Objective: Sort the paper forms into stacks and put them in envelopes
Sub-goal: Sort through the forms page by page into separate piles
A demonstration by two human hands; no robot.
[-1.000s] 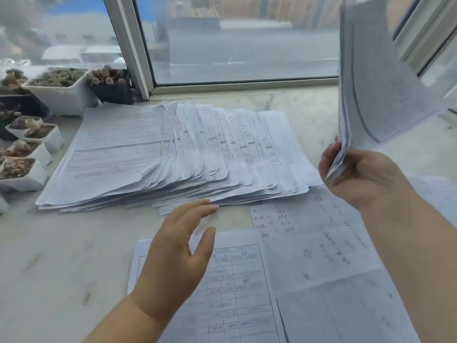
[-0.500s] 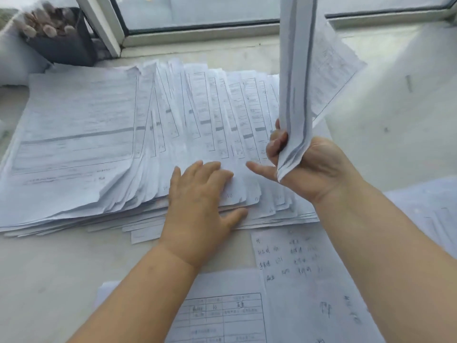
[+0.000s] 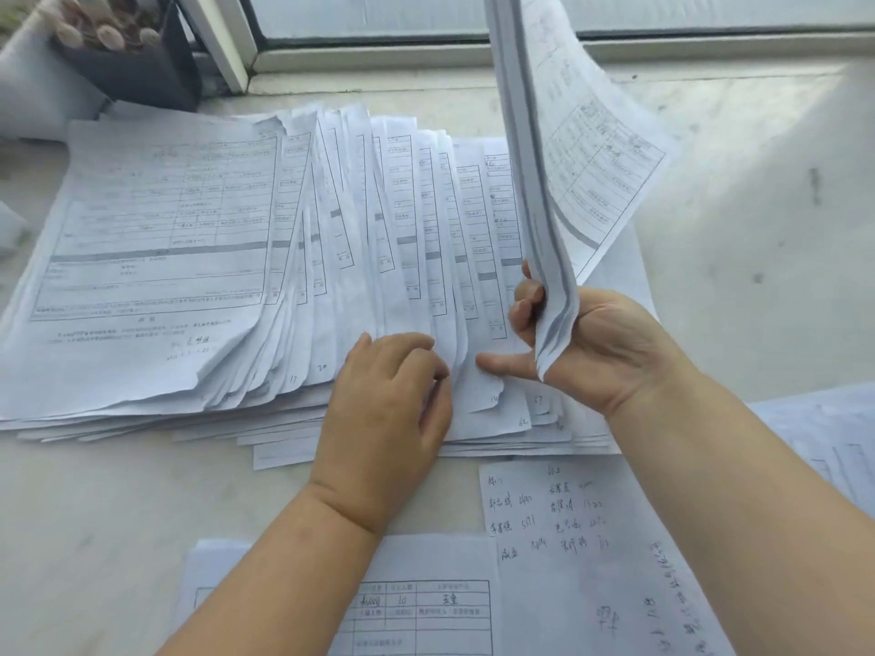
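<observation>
- The left hand (image 3: 388, 409) is lying palm-down on the near edge of the fanned stack of forms (image 3: 236, 277), its fingers (image 3: 416, 352) bent at the knuckles and pressing on the sheets — whether they are pinching a sheet's edge is hard to make out.
- The right hand (image 3: 596, 352) is gripping a held bundle of forms (image 3: 558, 172) upright, fingers curled round its lower edge, with the thumb pointing left toward the left fingertips; the bundle's top is running out of view.
- Just beneath both sets of fingers the fanned stack is spreading across the marble sill (image 3: 757, 229), small handwritten numbers showing at a few corners.
- Nearer than the wrists, a handwritten sheet (image 3: 558, 537) and a printed table form (image 3: 426, 608) are lying flat — both cut off below.
- Far left of the fingers, a dark pot (image 3: 132, 54) is sitting, partly cropped.
</observation>
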